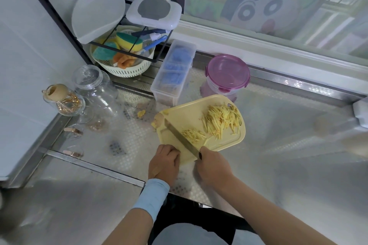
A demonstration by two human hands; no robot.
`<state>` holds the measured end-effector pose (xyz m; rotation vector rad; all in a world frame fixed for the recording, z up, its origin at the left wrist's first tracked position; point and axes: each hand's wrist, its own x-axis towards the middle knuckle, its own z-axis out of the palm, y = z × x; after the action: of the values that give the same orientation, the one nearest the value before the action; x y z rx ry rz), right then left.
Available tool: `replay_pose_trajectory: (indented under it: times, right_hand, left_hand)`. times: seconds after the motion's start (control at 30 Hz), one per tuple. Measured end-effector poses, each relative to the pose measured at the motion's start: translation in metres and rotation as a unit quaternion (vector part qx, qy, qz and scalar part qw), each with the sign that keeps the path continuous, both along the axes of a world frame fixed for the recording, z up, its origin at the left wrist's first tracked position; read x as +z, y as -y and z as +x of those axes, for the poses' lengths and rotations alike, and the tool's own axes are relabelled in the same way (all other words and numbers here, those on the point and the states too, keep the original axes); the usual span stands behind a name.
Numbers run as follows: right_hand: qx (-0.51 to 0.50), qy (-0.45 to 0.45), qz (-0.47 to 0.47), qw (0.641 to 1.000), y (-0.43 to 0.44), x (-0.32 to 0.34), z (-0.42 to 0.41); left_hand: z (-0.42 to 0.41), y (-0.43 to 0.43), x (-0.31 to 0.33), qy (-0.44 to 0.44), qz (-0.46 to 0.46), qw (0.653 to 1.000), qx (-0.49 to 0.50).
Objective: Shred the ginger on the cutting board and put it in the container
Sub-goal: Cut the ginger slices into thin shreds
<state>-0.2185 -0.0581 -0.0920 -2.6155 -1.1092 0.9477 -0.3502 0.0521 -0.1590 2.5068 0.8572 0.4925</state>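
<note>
Left hand (164, 162) gripping cutting board (223, 143) edge, right hand (214, 167) grasping knife (181, 138); ginger shreds (222, 120) just beyond both hands

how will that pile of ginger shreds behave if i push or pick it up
The ginger shreds are thin loose sticks, so they would probably scatter rather than move as one clump. Strays already lie apart on the cutting board, so a pinch would likely drop some; sweeping with the knife seems safer.
</note>
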Motion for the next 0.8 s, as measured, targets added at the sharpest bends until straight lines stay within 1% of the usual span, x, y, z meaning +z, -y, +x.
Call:
replay_pose_trajectory:
  times: [0.13,0.17,0.2,0.33,0.4,0.5,0.57,0.67,0.73,0.8]
  right_hand:
    - [-0.026,0.013,-0.004,1.0,0.004,0.01,0.017]
    - [-0.042,0.005,0.003,0.999,0.003,0.012,0.017]
    - [-0.064,-0.014,0.013,0.998,0.001,0.013,0.016]
    - [-0.159,-0.116,0.061,0.978,-0.013,0.014,-0.006]
    - [-0.186,-0.15,0.067,0.969,-0.02,0.01,-0.019]
    - [-0.236,-0.178,0.073,0.952,-0.025,-0.004,-0.025]
    - [-0.271,-0.175,0.075,0.943,-0.027,-0.008,-0.019]
    - [-0.282,-0.144,0.063,0.946,-0.032,-0.006,0.002]
    - [-0.292,-0.117,0.056,0.948,-0.035,-0.003,0.017]
    - [-0.291,-0.102,0.052,0.95,-0.036,0.0,0.026]
  left_hand:
    - [0.006,-0.016,0.001,-0.034,-0.047,0.996,-0.061]
    - [0.007,-0.02,0.003,-0.039,-0.06,0.996,-0.059]
    - [0.006,-0.024,0.007,-0.039,-0.078,0.995,-0.04]
    - [0.0,-0.044,0.034,-0.015,-0.155,0.983,0.101]
    - [-0.003,-0.053,0.044,-0.037,-0.164,0.978,0.122]
    - [-0.005,-0.062,0.052,-0.086,-0.169,0.974,0.122]
    - [-0.005,-0.064,0.056,-0.116,-0.17,0.974,0.097]
    - [-0.001,-0.062,0.057,-0.165,-0.153,0.974,0.027]
    - [0.004,-0.058,0.057,-0.207,-0.139,0.968,-0.023]
    - [0.012,-0.055,0.056,-0.261,-0.113,0.955,-0.086]
